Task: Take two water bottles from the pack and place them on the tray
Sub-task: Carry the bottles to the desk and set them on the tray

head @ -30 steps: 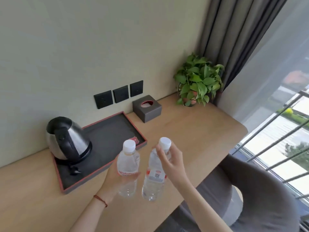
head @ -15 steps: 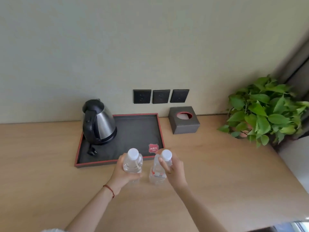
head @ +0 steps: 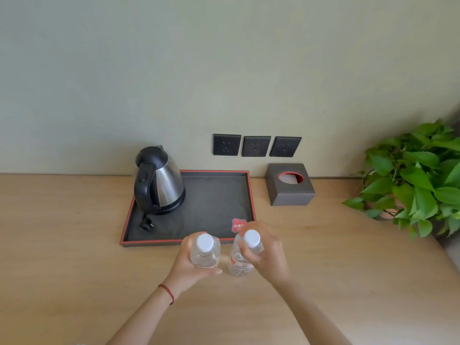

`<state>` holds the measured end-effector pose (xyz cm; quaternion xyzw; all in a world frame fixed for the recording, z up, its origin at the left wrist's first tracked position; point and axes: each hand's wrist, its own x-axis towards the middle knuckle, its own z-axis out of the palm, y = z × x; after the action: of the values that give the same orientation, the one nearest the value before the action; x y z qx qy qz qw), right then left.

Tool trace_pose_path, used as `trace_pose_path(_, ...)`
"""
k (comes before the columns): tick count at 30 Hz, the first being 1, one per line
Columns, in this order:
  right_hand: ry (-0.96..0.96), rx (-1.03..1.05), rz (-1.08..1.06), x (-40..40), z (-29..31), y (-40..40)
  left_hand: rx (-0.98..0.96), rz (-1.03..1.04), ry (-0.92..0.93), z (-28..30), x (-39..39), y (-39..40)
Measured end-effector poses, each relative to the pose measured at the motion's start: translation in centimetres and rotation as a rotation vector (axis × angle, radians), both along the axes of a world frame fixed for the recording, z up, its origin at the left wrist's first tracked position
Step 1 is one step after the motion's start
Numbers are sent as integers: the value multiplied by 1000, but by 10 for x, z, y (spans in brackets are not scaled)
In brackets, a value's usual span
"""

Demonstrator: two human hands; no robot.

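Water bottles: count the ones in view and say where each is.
2. One bottle is in the left hand, the other bottle in the right hand, both held just in front of the tray.

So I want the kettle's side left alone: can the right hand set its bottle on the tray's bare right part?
Probably yes: the right hand holds its bottle just before the tray, kettle far left.

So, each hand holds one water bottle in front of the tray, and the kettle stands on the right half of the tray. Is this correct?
Not quite. In the head view the kettle stands on the left half of the tray, not the right. The rest is correct: the left hand holds one water bottle, the right hand the other bottle, both in front of the tray.
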<state>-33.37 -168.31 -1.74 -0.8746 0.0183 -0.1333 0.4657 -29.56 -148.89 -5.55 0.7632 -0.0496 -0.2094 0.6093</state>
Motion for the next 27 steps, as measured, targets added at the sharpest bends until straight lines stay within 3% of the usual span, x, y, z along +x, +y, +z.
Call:
trace_pose_path(3, -39, -207, 20, 0, 5, -3, 19, -5, 19, 12, 0, 10)
trace_pose_path(7, 1, -524, -88, -1, 15, 1, 64, -134, -165, 38, 6, 11)
trace_pose_path(12, 282, -827, -140, 14, 31, 12, 248, -130, -380, 57, 15, -7)
trace_pose_path(17, 288, -752, -44, 43, 56, 6, 423, -174, -473, 57, 19, -6)
trace_pose_path(23, 136, -676, -60, 92, 89, -7, 424, -198, -487, 56, 22, -3)
trace_pose_path(27, 162, -660, 85, 137, 89, -8, 414, -165, -482, 55, 21, -1)
